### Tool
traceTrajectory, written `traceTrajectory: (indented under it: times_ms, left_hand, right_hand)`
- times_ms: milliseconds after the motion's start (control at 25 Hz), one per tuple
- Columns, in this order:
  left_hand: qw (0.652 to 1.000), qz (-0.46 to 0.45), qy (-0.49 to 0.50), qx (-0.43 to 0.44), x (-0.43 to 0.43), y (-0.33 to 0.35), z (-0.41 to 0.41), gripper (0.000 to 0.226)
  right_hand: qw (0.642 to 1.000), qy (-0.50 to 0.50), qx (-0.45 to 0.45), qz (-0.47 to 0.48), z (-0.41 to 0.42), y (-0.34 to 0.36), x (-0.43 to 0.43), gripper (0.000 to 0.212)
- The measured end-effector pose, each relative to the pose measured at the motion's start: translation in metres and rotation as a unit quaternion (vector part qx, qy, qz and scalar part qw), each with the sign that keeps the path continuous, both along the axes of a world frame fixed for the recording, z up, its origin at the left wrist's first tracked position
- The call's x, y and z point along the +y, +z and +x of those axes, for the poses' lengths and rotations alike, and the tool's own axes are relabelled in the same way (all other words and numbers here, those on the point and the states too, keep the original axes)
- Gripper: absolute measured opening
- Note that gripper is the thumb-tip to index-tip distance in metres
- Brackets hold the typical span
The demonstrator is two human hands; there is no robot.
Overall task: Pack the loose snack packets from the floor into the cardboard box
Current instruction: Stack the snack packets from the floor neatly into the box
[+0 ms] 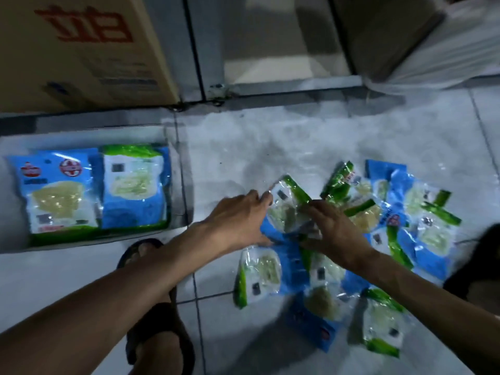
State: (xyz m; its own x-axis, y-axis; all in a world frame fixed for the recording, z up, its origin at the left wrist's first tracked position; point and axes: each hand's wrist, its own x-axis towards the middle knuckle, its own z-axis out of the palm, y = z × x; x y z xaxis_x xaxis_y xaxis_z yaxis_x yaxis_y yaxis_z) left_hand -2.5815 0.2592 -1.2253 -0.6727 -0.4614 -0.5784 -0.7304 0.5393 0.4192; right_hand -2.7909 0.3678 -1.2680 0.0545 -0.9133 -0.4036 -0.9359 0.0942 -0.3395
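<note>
blue-green snack packets (378, 239) lie scattered on the floor; two lie flat in the box (178, 169).

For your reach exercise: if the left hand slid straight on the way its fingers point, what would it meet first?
The left hand already touches the top snack packet; next would likely come the green-edged packet, though depth is unclear.

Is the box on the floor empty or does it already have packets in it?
Not empty: the open box holds two packets lying flat side by side, one left, one right.
</note>
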Motion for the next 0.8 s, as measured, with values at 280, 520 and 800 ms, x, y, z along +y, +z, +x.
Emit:
traceTrajectory:
  times_ms: [280, 520, 800]
  left_hand:
    - [0.992, -0.117, 0.048, -0.006, 0.02, -0.058, -0.025, 0.096]
    - [0.977, -0.145, 0.156, 0.014, -0.001, -0.067, -0.043, 0.087]
    - [0.95, 0.061, 0.303, 0.041, -0.033, -0.052, -0.027, 0.027]
  right_hand:
    - [0.998, -0.06, 0.019, 0.024, 0.01, -0.018, -0.064, 0.073]
    - [0.99, -0.119, -0.076, -0.019, 0.013, -0.02, -0.069, 0.045]
    - [0.984, 0.058, -0.108, -0.128, 0.032, -0.021, -0.007, 0.028]
